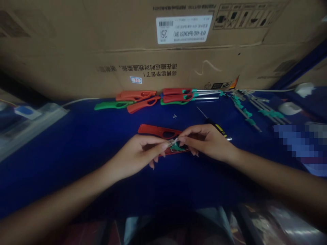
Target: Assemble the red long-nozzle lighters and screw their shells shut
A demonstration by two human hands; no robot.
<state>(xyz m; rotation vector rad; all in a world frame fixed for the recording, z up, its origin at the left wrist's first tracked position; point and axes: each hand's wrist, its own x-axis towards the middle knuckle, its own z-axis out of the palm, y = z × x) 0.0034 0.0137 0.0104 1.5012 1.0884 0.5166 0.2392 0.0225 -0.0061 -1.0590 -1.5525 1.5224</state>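
Observation:
My left hand (146, 149) is closed, pinching a small clear and metallic part (170, 143) between thumb and fingertips. My right hand (204, 141) meets it from the other side, its thumb and forefinger closed on a small whitish piece (175, 140) at the part's end. Just beyond the fingers lies a red lighter casing half (153, 130) with a trigger opening. Under both hands a second red casing half (170, 151) shows in part, with a turquoise trigger piece (176, 147) and a thin wire in it; the rest is hidden by the fingers.
Behind the hands lie orange and green casings (114, 105) and red lighters (177, 98) with metal tubes. A black and yellow screwdriver (217, 126) rests beyond my right hand. Turquoise parts with metal rods (270, 114) are at right. A large cardboard box (114, 34) walls the back.

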